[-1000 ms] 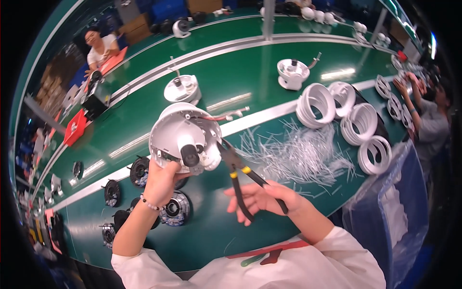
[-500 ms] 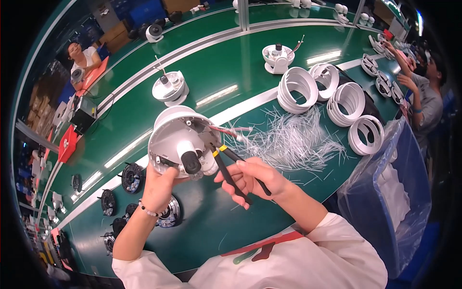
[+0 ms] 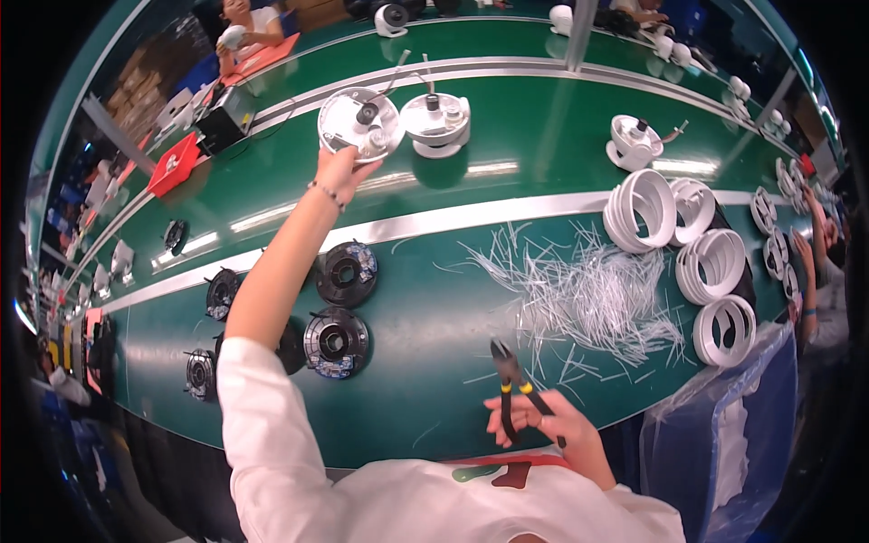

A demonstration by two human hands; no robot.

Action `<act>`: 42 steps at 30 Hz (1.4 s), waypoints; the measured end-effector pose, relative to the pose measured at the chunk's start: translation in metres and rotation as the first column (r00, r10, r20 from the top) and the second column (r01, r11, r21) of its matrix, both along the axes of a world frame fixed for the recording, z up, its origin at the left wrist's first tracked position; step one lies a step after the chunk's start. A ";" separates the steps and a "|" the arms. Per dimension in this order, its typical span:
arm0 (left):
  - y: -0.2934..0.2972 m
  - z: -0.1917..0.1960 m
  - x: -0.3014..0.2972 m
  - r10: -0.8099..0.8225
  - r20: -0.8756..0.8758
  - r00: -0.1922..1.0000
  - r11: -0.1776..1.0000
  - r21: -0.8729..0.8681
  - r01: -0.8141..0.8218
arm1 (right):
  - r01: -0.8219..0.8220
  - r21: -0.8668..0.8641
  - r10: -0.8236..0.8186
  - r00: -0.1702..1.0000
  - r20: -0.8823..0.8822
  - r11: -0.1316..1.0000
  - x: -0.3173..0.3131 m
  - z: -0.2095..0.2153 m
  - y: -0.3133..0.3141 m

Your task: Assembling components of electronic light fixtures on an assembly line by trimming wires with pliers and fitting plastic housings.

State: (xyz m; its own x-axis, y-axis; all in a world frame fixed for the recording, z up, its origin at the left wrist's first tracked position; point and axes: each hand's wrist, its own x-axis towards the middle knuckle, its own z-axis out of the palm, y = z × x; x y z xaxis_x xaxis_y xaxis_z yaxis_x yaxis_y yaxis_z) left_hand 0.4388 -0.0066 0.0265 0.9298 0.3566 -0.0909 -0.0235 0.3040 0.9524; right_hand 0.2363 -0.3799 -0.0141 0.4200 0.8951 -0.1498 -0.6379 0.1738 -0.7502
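Observation:
With my arm stretched far out, my left hand (image 3: 342, 176) grips the near edge of a white dome-camera housing (image 3: 339, 118), its open side and black lens unit facing up. Right beside it stands a similar white housing (image 3: 439, 140) with a cable sticking up. Close to my body, my right hand (image 3: 566, 423) is wrapped around diagonal cutters (image 3: 509, 369) with black handles and yellow bands. The jaws point away from me over the green table. Beyond them lies a heap of thin white plastic strips (image 3: 597, 294), like cut cable ties.
Several black round parts with circuit boards (image 3: 337, 342) lie at left. Stacked white rings (image 3: 643, 213) stand at right, above a blue bin lined with plastic (image 3: 765, 434). Another housing (image 3: 634, 145) sits on the far belt, near a metal post (image 3: 579, 36). Co-workers sit across and at right.
My left hand has carried the housing forward from in front of me to the far belt. My right hand and the cutters have drawn back from it toward my body. The view has shifted.

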 end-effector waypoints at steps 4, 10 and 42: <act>0.037 -0.033 0.050 0.206 -0.055 0.977 0.954 -0.212 -0.213 | 0.063 -0.017 -0.063 0.998 -0.030 0.998 -0.005 -0.010 -0.006; 0.120 -0.089 0.080 0.254 -0.051 0.966 0.832 -0.498 -0.245 | 0.110 -0.043 -0.114 0.989 -0.099 0.993 0.004 -0.012 -0.001; -0.264 0.106 -0.166 -0.737 0.444 0.511 0.669 0.367 0.647 | 0.712 -0.567 0.500 0.698 0.512 -0.414 -0.024 0.007 -0.426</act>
